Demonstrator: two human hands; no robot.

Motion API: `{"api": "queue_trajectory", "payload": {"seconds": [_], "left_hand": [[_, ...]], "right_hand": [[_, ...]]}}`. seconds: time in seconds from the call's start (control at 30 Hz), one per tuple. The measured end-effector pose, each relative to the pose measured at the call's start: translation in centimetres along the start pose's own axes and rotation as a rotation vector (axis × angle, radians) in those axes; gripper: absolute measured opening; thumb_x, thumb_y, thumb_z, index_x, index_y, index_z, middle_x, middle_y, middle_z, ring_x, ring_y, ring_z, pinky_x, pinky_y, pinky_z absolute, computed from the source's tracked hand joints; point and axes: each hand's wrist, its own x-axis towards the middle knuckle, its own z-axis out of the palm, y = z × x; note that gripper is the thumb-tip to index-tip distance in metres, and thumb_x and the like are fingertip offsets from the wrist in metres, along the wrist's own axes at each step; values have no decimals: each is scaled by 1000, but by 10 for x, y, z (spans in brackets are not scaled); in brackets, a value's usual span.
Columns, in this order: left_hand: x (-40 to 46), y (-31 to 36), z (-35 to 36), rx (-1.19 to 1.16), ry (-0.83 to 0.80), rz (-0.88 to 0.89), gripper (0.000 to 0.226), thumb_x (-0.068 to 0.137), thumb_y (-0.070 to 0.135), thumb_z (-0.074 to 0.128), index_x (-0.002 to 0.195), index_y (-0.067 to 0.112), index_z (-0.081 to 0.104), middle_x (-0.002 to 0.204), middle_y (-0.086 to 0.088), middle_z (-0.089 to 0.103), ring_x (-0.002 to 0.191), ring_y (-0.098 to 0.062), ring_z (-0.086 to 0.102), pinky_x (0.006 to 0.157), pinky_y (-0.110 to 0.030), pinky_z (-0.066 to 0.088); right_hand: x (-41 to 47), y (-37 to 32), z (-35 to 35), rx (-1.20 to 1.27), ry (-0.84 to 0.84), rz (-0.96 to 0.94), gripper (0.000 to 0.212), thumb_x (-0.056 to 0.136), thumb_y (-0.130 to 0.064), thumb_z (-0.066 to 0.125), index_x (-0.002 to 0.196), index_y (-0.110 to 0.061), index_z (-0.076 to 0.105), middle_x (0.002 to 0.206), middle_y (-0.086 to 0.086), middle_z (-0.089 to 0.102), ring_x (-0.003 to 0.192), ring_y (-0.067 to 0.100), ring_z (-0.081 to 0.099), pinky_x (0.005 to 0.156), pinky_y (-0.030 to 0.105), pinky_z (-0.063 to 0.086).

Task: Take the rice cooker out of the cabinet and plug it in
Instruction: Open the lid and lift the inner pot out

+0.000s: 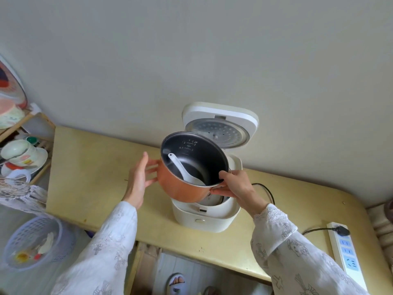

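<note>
Basket low on the left, pale and perforated, with a few scraps inside; above it a rack of crockery, cups and plates stacked; neither is in play. Across to the yellow desk, and here comes the action; the left hand is spread flat, fingers straight, laid against the coppery side of the inner pot, steadying rather than gripping, I'd say, so the pot doesn't swing. The pot itself is tilted toward the camera, lifted partly clear of its well; a white rice paddle lies loose inside and has slid toward the low edge. Beneath and behind sits the rice cooker, already out on the desk against the wall, its lid hinged upright to leave the well open. On to the right hand; thumb over the rim, fingers curled below, pinching the pot's edge and taking the weight. Further right a black cord loops out behind the cooker; its route behind the arm is hidden. At the far right a power strip lies on the desk's corner with a black plug seated in its top socket; that looks like the cooker's lead, so the plugging-in seems done.
</note>
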Motion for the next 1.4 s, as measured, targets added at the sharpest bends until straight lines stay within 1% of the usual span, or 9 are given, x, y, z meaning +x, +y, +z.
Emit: {"api": "queue_trajectory", "payload": {"seconds": [0.17, 0.23, 0.37, 0.47, 0.6, 0.7, 0.87, 1.1, 1.4], "left_hand": [[14, 22, -27, 83, -24, -25, 33, 87, 51, 48, 102, 25, 63, 99, 7, 68, 91, -11, 63, 74, -32, 51], [15, 25, -42, 200, -9, -58, 19, 93, 32, 47, 89, 19, 60, 92, -1, 65, 81, -15, 63, 70, -31, 53], [19, 22, -71, 399, -3, -115, 24, 96, 17, 44, 72, 10, 48, 84, -8, 59, 69, -16, 65, 74, -34, 56], [24, 13, -93, 345, 104, -141, 19, 96, 14, 41, 81, 6, 50, 96, -14, 58, 79, -25, 65, 73, -33, 53], [31, -10, -107, 171, 210, -243, 17, 96, 10, 37, 88, 11, 53, 106, -13, 61, 90, -30, 65, 82, -33, 48], [39, -33, -106, 86, 250, -302, 16, 93, 5, 38, 103, 2, 52, 111, -18, 60, 100, -32, 62, 88, -32, 46], [56, -68, -96, 75, 291, -406, 14, 92, 2, 39, 96, 2, 53, 108, -17, 58, 97, -29, 59, 91, -33, 47], [79, -95, -72, 51, 267, -461, 21, 92, 2, 39, 108, 1, 51, 114, -22, 57, 111, -33, 58, 101, -41, 45], [108, -103, -55, 91, 199, -495, 13, 97, 12, 42, 98, 2, 51, 125, -24, 55, 117, -32, 55, 91, -33, 47]], "right_hand": [[13, -5, 43, -102, -25, -62, 21, 84, -10, 53, 91, 7, 63, 92, 25, 73, 76, 39, 72, 83, 47, 58], [17, -10, 54, -211, -14, -106, 15, 83, -14, 54, 79, -1, 61, 92, 24, 73, 82, 39, 71, 86, 47, 56], [26, -20, 76, -368, 11, -206, 26, 84, -21, 53, 59, -15, 48, 71, 9, 67, 82, 35, 68, 83, 39, 55], [38, -19, 95, -344, -81, -241, 32, 92, -31, 44, 84, -5, 61, 95, 17, 72, 92, 36, 68, 91, 46, 52], [59, 10, 106, -659, -105, -281, 45, 97, -39, 37, 128, -10, 49, 121, 13, 60, 122, 32, 52, 100, 35, 38], [71, 42, 106, -920, -154, -320, 61, 97, -46, 33, 149, -16, 21, 159, 6, 16, 147, 24, 13, 119, 39, 15], [79, 82, 107, -1035, -177, -432, 68, 95, -51, 17, 151, -19, -7, 160, -3, -13, 148, 16, -11, 121, 46, 5], [85, 88, 107, -1092, -170, -460, 69, 94, -53, 10, 150, -18, -10, 159, -3, -17, 147, 15, -14, 121, 45, 6], [83, 86, 105, -1077, -164, -446, 70, 95, -54, 16, 151, -18, -6, 160, -5, -15, 148, 13, -10, 122, 39, 6]]}}
